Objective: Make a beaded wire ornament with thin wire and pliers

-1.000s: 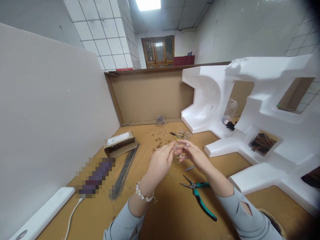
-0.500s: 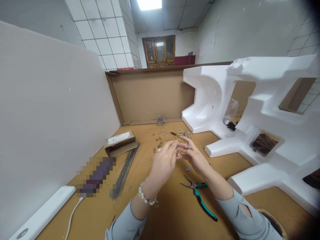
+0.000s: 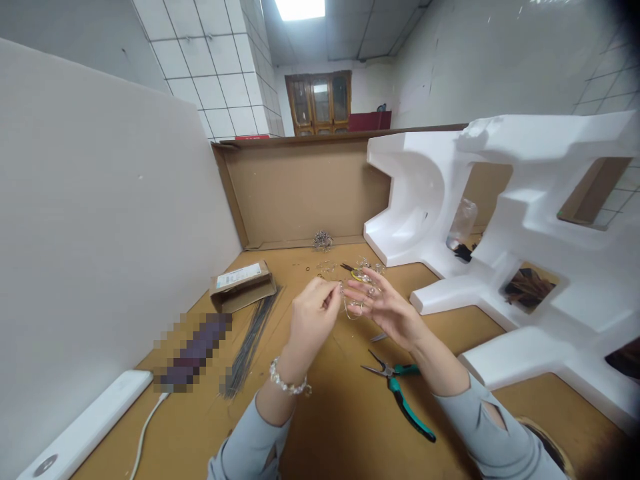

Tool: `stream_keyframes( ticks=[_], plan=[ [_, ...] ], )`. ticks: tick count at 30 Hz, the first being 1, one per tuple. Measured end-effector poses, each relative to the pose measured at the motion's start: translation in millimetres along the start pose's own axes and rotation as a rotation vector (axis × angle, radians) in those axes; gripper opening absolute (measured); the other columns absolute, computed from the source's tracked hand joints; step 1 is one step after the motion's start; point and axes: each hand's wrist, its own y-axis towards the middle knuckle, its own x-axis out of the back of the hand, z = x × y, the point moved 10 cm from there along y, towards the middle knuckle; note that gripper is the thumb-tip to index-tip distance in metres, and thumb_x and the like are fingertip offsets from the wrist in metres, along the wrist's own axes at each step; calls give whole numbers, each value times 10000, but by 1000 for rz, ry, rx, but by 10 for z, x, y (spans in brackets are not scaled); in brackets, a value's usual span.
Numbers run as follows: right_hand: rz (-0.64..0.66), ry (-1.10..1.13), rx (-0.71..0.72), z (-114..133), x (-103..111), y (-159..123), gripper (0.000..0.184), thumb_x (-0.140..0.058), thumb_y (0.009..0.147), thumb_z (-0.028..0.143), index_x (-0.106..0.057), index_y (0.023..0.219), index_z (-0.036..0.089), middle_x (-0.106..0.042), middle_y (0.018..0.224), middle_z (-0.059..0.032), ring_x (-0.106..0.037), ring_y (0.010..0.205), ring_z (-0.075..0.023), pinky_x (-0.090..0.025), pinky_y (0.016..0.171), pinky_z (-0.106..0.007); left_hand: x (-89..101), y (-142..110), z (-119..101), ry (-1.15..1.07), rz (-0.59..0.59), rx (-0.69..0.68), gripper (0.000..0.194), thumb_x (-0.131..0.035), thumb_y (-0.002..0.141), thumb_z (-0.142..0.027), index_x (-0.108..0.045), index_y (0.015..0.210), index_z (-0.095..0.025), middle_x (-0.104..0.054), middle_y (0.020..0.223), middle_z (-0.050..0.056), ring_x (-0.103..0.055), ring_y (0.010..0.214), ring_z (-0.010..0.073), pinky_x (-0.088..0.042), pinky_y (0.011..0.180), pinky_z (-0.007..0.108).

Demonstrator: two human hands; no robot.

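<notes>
My left hand point(image 3: 314, 313) is closed in a pinch, with a thin silvery wire loop point(image 3: 353, 316) running from its fingertips. Facing it, my right hand point(image 3: 393, 312) has its fingers spread apart; the loop hangs by those fingertips, and I cannot tell whether they touch it. Something small and shiny shows at a right finger. On the table below my right hand lies a pair of long-nose pliers point(image 3: 411, 419) with green and black handles, jaws apart. Yellow-handled cutters point(image 3: 356, 274) lie just beyond the right fingertips.
A bundle of grey wires point(image 3: 249, 350) lies left of my hands, beside an open cardboard box point(image 3: 243, 285). A tangled metal clump point(image 3: 323, 240) sits near the back panel. White foam packing point(image 3: 545, 267) stands along the right. A white power strip point(image 3: 93, 427) lies at left.
My left hand has moved left, away from the right hand, still pinched. The right fingers have spread further, and the wire loop now shows between the hands.
</notes>
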Motion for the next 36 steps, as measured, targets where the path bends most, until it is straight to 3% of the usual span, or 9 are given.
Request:
stream_keyframes(
  ticks=[4,16,21,24,29,36],
  plan=[
    [12,63,-17,26,-28,14,408,-471,811,355,-543,1188,216,-606,1208,-112,-487,1210,-242,-335,1028,-488,83,34,118,17,-46,50,201,-486,860,-218,-655,767,-160,-589,684,16,-519,600,105,-398,601,219],
    [-61,9,31,12,34,18,313,-464,851,341,-616,1093,214,-606,1227,-78,-498,1202,-206,-311,1063,-419,-23,-3,110,133,7,66,206,-468,839,-215,-587,678,-166,-550,622,-3,-457,553,100,-329,565,223],
    [-96,-32,42,44,111,23,363,-436,865,407,-641,1081,199,-638,1165,-95,-510,1169,-226,-394,960,-405,-22,-10,109,209,-1,71,267,-444,841,-217,-453,578,-173,-436,570,-22,-377,532,100,-264,541,232],
    [-171,-89,42,62,225,27,408,-430,870,484,-677,1006,190,-683,1014,-89,-570,1032,-207,-436,859,-353,-44,-1,110,212,22,64,281,-435,842,-214,-402,565,-177,-395,562,-29,-355,529,101,-248,541,238],
    [-251,-77,12,58,342,26,339,-538,824,490,-695,833,190,-684,813,-60,-588,765,-151,-441,737,-298,-134,-2,120,197,116,64,289,-439,834,-214,-368,556,-179,-379,556,-34,-354,516,100,-240,537,239],
    [-273,-85,-70,-5,379,22,375,-567,791,533,-694,821,181,-644,699,-39,-583,716,-139,-435,683,-278,-183,-7,120,205,155,64,284,-436,836,-225,-366,564,-180,-396,569,-29,-370,527,102,-238,537,238]
  ],
)
